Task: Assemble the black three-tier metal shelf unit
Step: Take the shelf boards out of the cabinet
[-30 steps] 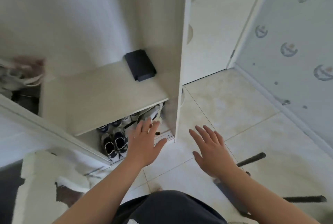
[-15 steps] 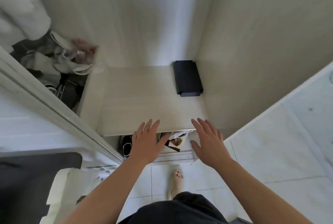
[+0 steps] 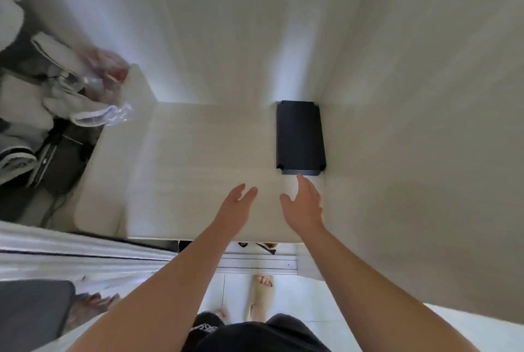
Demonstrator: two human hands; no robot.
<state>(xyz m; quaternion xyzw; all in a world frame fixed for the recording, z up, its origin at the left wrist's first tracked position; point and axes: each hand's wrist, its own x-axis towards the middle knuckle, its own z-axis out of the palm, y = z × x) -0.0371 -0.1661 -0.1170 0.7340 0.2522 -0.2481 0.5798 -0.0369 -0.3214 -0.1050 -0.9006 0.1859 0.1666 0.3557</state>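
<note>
Pale wood cabinet bay, seen from above. Shelf board [image 3: 198,167] spans the bay: back wall [image 3: 226,25] at 12 o'clock, right side wall [image 3: 411,125] at 3 o'clock, board's front edge at 6 o'clock, just above the door track [image 3: 255,262].

Black metal shelf tray [image 3: 300,136] lies flat on the board at 2 o'clock, far end tight into the back-right corner. Its long right side is touching or just beside the side wall; can't tell which. Notched corners and a turned-down front lip show. Left of the tray, bare board runs all the way toward 9 o'clock.

Right hand [image 3: 304,207] is over the board, at 6 o'clock from the tray. Grip spread, fingers straight, thumb out toward 9 o'clock. Index tip sits right at the tray's front lip; contact unclear. Left hand [image 3: 236,204] is at 9 o'clock of the right one, near but apart, grip also spread, holding nothing. Both forearms cross the board's front edge.

Board's left edge at 9 o'clock is rounded. Past it is a pile of clothes and bags [image 3: 42,91], with clear plastic wrap [image 3: 119,113] overhanging the board's back-left corner. Below the front edge are tiled floor [image 3: 235,289] and a foot in a beige sandal [image 3: 262,292] at 6 o'clock.
</note>
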